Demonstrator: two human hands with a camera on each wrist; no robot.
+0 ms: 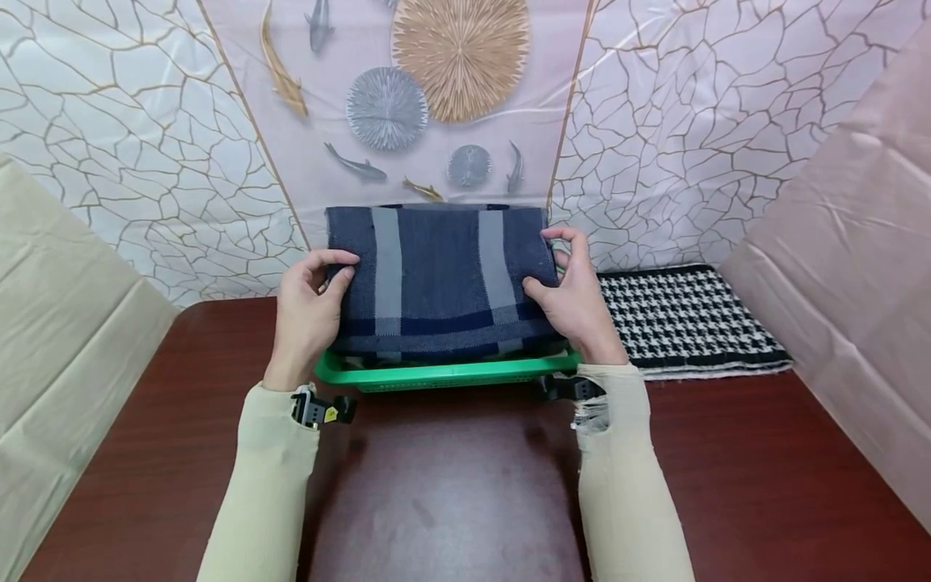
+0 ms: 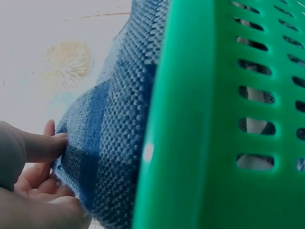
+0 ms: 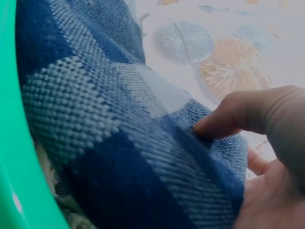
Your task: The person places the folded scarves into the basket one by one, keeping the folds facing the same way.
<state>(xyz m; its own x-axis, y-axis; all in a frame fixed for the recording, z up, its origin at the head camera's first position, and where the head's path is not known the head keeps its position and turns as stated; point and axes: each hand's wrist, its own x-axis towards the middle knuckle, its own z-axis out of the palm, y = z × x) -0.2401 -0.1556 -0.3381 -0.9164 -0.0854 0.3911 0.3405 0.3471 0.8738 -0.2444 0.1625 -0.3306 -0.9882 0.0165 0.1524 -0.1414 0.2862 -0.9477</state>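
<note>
A folded blue-grey checked cloth (image 1: 440, 267) stands raised over a green plastic basket (image 1: 451, 373), its lower edge just behind the basket's front rim. At the cloth's left edge my left hand (image 1: 309, 307) pinches it between thumb and fingers. My right hand (image 1: 578, 295) grips the opposite edge the same way. In the left wrist view, the thumb and fingers hold the woven cloth (image 2: 105, 138) beside the slotted basket wall (image 2: 224, 191). The right wrist view shows the thumb pressed on the cloth (image 3: 143, 143). What lies inside the basket is mostly hidden.
A black-and-white houndstooth cloth (image 1: 684, 315) lies flat on the dark red-brown table (image 1: 451, 501), right of the basket. Behind stands a patterned wall covering (image 1: 473, 162). Beige fabric panels (image 1: 65, 339) slope along both sides.
</note>
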